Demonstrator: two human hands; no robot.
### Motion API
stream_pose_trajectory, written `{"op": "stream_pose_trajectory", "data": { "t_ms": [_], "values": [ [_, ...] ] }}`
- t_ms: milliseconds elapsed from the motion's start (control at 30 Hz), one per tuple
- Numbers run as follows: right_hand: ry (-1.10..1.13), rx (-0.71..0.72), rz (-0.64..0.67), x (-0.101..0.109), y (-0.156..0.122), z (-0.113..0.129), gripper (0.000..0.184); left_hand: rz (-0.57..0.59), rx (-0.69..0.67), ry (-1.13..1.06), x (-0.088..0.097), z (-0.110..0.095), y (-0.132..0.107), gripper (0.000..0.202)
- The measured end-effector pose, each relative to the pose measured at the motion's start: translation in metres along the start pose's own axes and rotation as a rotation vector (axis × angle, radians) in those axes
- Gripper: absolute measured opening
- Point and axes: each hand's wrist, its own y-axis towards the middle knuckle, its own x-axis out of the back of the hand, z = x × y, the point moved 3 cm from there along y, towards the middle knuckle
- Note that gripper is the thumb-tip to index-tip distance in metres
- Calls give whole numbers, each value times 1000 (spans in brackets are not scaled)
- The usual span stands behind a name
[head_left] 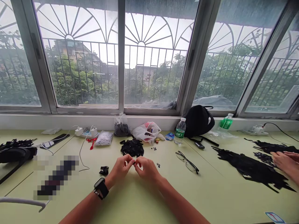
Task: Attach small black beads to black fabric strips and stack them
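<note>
Bare forearms point(183, 202) reach across a pale green desk point(149, 199), where the left hand point(120, 169) and right hand point(147, 169) meet, thumbs and index fingers pinching a small dark piece point(134, 162) between them, its details hidden by the fingertips. A black watch point(101, 187) and a beaded bracelet point(98, 194) circle the left wrist. Just beside that wrist sits a small black clump point(104, 170); just past the hands, toward the desk's far edge, lies a pile of black strips point(132, 147). Tiny dark bits point(158, 165) rest to the right of the right hand, with folded-out eyeglasses point(188, 161) farther right. Along the far edge, below the barred windows point(153, 68), stand a power strip point(86, 133), a white packet point(104, 138), a clear bag with dark contents point(121, 128), a white plastic bag point(146, 132), a water bottle point(179, 133) and a black fabric bag point(198, 121). On the desk's right side, a co-worker's hands point(285, 161) are at a cluster of small dark pieces point(263, 158) near a long spread of black material point(252, 168).
</note>
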Motion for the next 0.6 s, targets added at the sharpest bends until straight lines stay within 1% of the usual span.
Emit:
{"op": "stream_pose_trajectory", "data": {
  "t_ms": [167, 333, 400, 600],
  "values": [
    [-69, 31, 0, 1, -1, 4, 10, 14, -12, 6, 0, -5, -2, 26],
    [-117, 51, 0, 3, -1, 8, 9, -5, 6, -5, -1, -2, -1, 14],
    [-144, 47, 12, 3, -1, 8, 11, -2, 12, -10, -1, -1, -1, 13],
    [-222, 55, 67, 3, -1, 11, 11, 30, 12, -24, -1, -5, -2, 20]
  ]
}}
